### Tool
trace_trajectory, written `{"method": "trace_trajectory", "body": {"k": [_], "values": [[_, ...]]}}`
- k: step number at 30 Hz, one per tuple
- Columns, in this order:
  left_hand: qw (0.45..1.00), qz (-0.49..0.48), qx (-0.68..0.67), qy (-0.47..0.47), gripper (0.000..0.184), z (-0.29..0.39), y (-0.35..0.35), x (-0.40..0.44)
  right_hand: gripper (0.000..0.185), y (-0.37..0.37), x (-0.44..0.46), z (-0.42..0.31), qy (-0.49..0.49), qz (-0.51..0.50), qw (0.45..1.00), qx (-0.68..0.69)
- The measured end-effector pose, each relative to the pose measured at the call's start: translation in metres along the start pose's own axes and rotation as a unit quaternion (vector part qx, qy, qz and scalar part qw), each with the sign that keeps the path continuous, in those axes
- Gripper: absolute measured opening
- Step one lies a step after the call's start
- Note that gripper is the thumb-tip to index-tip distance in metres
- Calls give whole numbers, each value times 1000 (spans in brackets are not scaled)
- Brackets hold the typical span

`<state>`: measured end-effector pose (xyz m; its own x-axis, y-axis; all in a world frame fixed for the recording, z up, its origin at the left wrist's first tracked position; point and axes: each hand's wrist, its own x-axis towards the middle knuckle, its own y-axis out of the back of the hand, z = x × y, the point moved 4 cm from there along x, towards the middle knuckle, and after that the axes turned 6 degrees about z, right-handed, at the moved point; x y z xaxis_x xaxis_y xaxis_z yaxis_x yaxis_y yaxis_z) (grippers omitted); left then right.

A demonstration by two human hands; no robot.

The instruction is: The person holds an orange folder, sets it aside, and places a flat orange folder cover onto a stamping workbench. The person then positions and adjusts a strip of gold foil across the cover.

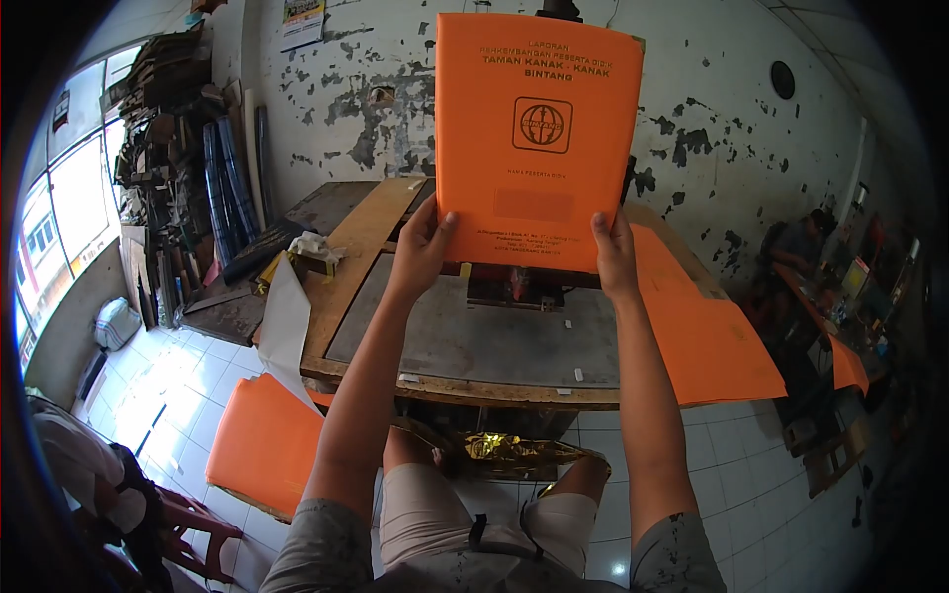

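An orange report cover [539, 183] with gold lettering and a round globe emblem is held upright before me, above the work table. My left hand [423, 252] grips its lower left edge, thumb on the front. At the lower right edge, my right hand [615, 252] is closed on it the same way. Behind and below the cover shows part of a dark machine [516, 289], mostly hidden. Under it lies a flat grey plate [465, 346] with small white pieces near its front. Gold foil [494, 447] lies across my lap.
Orange sheets [707, 341] are stacked at the table's right; another orange stack [262, 440] is at lower left, near a grey sheet [287, 331]. A crumpled white cloth [314, 249] rests at back left. One person [94, 474] is at left, another [801, 242] at far right.
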<state>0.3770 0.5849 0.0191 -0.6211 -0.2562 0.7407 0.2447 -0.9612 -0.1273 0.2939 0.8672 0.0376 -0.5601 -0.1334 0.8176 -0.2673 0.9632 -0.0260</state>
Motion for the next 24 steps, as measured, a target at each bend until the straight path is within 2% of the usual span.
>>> {"method": "trace_trajectory", "body": {"k": [24], "values": [[1000, 5, -10, 3, 46, -8, 4, -10, 58, 0, -11, 13, -16, -4, 1000, -1]]}}
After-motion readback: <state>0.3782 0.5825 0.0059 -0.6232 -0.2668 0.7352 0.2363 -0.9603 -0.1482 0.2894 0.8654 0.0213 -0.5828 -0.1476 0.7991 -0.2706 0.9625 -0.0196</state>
